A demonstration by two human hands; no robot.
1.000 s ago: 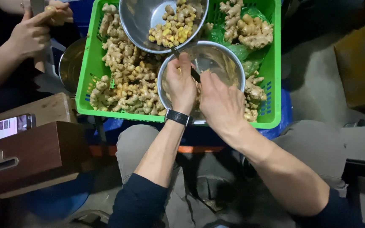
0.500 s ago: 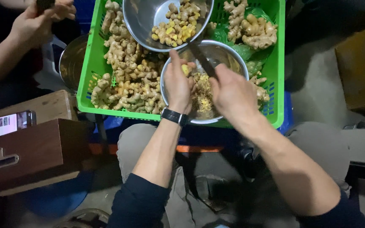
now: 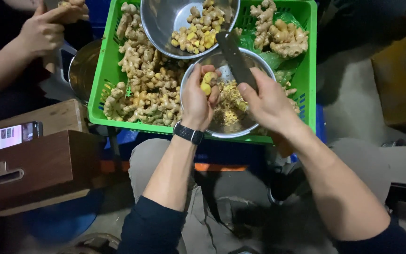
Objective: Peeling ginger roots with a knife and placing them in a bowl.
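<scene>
1. Here, a small yellow peeled ginger piece [image 3: 206, 83] sits pinched in the left hand [image 3: 198, 101], above the near steel bowl [image 3: 259, 70].
2. Left hand closed around that piece, fingers curled over it, thumb side toward the bowl; black wristwatch [image 3: 188, 133] on the wrist.
3. Right hand [image 3: 269, 101] closed on the handle of a dark knife [image 3: 236, 56]; the blade points up and away, over the bowl's far rim, just beside the ginger piece; contact between the two cannot be told.
4. Near steel bowl holds pale peelings [image 3: 231, 101] and scraps at the bottom; it rests in the green plastic crate [image 3: 311, 56].
5. A second steel bowl [image 3: 160, 23] sits behind it, touching or overlapping its rim, with peeled yellow ginger chunks [image 3: 198, 33] inside.
6. Unpeeled ginger roots [image 3: 142, 89] are heaped in the crate's left half; another clump of roots [image 3: 280, 35] lies in the right back corner on a green liner.
7. Crate sits in front of the person's knees, over something blue.
8. Another person's hands [image 3: 48, 26] at upper left, closed on a small item, apart from the crate; a metal pot [image 3: 83, 68] stands just beside the crate's left wall.
9. A phone [image 3: 12, 136] with a lit screen lies on a brown wooden box [image 3: 38, 164] at left.
</scene>
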